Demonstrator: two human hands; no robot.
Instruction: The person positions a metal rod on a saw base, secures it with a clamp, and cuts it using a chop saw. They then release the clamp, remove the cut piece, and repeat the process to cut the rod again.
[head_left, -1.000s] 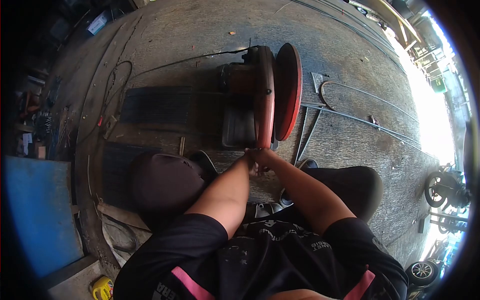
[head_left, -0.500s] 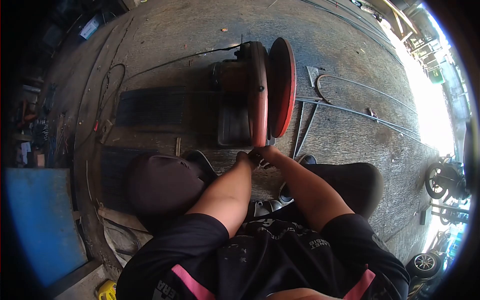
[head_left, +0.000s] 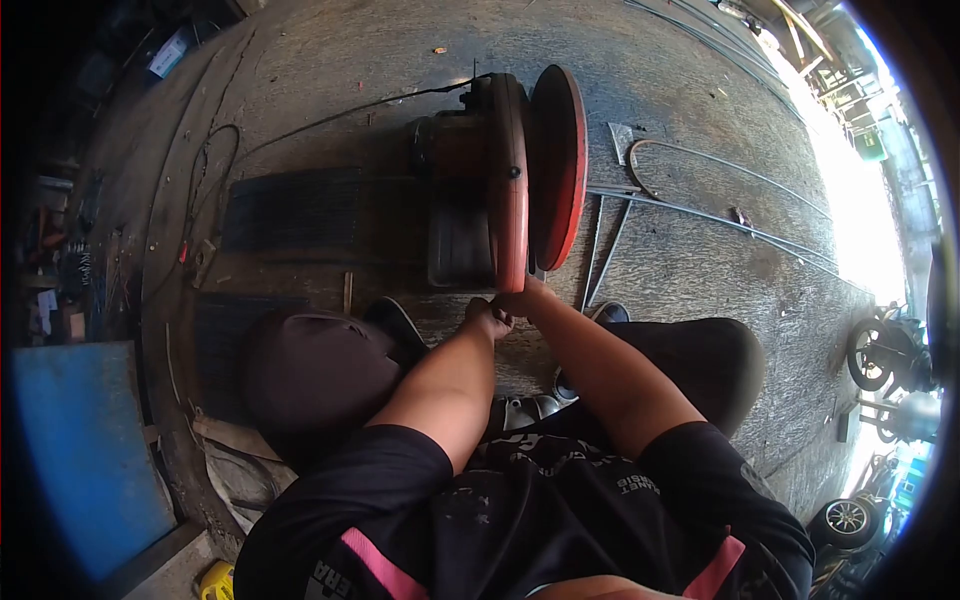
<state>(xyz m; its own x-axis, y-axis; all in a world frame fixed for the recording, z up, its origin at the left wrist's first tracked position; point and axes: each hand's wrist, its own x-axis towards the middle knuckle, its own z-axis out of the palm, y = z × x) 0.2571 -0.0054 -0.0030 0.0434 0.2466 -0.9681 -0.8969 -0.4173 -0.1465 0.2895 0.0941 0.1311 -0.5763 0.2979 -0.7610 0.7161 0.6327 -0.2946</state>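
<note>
A cut-off saw with a red guard stands on the floor in front of me, between my feet and the far floor. Right at the guard's near end, both my hands are close together. My left hand is closed, its fingers curled in; whatever may be in them is too small to make out. My right hand is bent in beside it, low by the saw's base, with its fingers curled and partly hidden. A large red-rimmed disc-shaped part is on the saw's right side.
Thin metal rods lie on the floor to the right, near a bent rod loop. Dark bundled strips lie at the left. A black cable runs from the saw. A blue panel stands at the lower left; a motorcycle is far right.
The view has shifted slightly, so the saw sits a little further left and higher. My left hand has turned and its fist shows more clearly; both hands stay by the guard's near end.
</note>
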